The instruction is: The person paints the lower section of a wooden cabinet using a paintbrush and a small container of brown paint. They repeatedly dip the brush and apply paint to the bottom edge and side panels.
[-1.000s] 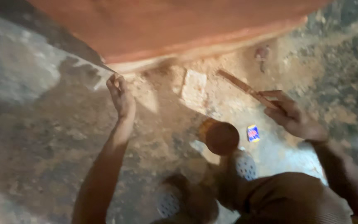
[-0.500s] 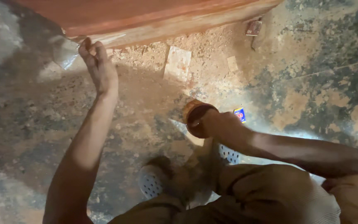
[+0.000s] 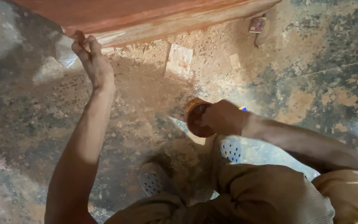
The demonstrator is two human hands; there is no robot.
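My left hand (image 3: 92, 58) reaches out to the lower edge of a big reddish wooden panel (image 3: 146, 16). Its fingertips pinch a clear plastic sheet (image 3: 65, 52) that lies against that edge. My right hand (image 3: 224, 118) is curled closed at the rim of a small round brown tin (image 3: 196, 120) standing on the dusty floor in front of my feet. What the right fingers grip is hidden under the hand.
My feet in pale perforated clogs (image 3: 154, 180) (image 3: 231, 149) are planted below the tin. A pale rectangular scrap (image 3: 179, 62) and a smaller chip (image 3: 235, 61) lie in the sawdust. A small reddish box (image 3: 257, 25) sits by the panel, and a blue object (image 3: 242, 108) lies by the tin.
My right hand, which held a long wooden stick out to the right, has come in to the tin; the stick is no longer visible. My left hand stays at the plastic sheet.
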